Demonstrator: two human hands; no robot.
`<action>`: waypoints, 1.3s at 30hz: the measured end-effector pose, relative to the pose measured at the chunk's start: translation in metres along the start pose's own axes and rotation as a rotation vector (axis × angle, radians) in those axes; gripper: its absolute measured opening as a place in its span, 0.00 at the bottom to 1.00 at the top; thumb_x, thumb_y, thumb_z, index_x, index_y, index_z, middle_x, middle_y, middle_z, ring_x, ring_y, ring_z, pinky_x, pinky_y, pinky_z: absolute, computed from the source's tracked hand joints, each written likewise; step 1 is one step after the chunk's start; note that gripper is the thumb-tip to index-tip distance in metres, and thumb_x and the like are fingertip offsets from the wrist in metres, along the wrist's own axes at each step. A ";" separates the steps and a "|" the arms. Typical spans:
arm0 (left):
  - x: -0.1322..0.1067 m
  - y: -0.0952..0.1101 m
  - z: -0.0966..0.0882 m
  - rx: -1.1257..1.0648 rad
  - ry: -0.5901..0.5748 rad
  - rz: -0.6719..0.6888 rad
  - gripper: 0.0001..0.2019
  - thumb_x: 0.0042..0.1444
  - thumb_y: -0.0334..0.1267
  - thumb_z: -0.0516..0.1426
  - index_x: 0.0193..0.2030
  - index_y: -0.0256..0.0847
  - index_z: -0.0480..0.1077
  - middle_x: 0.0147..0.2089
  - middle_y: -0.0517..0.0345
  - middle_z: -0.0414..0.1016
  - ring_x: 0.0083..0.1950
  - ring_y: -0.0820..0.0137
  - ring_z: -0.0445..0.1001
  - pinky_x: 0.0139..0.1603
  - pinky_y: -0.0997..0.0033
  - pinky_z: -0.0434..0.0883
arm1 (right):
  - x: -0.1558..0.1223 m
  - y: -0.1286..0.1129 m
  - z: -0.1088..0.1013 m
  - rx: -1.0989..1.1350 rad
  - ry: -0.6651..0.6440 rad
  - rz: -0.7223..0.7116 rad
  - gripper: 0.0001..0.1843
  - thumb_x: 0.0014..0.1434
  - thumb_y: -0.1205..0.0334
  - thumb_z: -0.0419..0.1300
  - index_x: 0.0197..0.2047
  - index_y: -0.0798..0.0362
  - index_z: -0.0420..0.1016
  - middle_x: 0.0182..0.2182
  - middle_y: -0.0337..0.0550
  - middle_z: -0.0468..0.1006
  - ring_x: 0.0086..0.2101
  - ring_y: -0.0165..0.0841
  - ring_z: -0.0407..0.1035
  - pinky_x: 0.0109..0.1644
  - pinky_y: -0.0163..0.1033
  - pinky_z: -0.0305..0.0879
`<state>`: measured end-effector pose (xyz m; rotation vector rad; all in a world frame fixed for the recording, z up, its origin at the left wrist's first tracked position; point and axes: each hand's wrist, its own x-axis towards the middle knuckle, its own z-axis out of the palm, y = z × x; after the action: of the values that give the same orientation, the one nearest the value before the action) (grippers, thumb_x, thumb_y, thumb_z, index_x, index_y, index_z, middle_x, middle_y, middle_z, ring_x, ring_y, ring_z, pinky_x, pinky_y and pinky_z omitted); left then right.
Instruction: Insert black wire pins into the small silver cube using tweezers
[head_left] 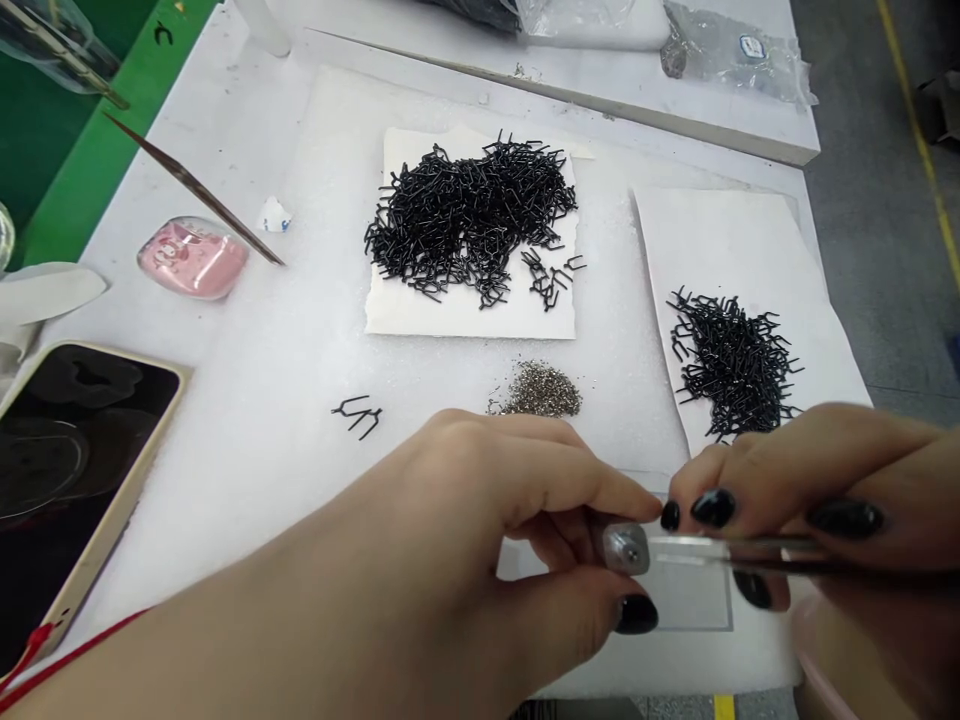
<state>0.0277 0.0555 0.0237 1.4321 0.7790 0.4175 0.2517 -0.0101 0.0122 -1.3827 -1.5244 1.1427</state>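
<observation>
My left hand [465, 530] is closed, with a small grey cylindrical piece [626, 548] pinched between thumb and fingers; a dark dot shows at the middle of its end face. From the right, my right hand [817, 480] grips a pair of tweezers [697, 548], blurred, whose tips point at that end face. Whether the tips touch it or hold anything I cannot tell. Just beyond my left hand lies a heap of tiny metal parts [551, 388]. Behind my right hand is a pile of black forked pieces [735, 365] on white paper [739, 235].
A larger pile of black forked pieces [472, 215] covers another paper sheet [465, 320]. Loose forked pieces [360, 413] lie nearer. At left are a phone [82, 450], a pink rounded object [193, 258] and a second pair of tweezers [202, 195]. A clear plate [694, 605] lies beneath my hands.
</observation>
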 end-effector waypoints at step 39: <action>-0.001 0.005 -0.001 0.057 -0.026 -0.103 0.13 0.54 0.31 0.60 0.42 0.54 0.76 0.37 0.74 0.77 0.35 0.80 0.75 0.32 0.88 0.73 | 0.011 -0.004 -0.001 -0.111 0.016 -0.028 0.11 0.60 0.49 0.62 0.42 0.44 0.78 0.32 0.45 0.79 0.30 0.41 0.75 0.29 0.43 0.74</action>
<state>0.0271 0.0566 0.0289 1.4407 0.8460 0.2989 0.2506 0.0006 0.0157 -1.4356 -1.6116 1.0419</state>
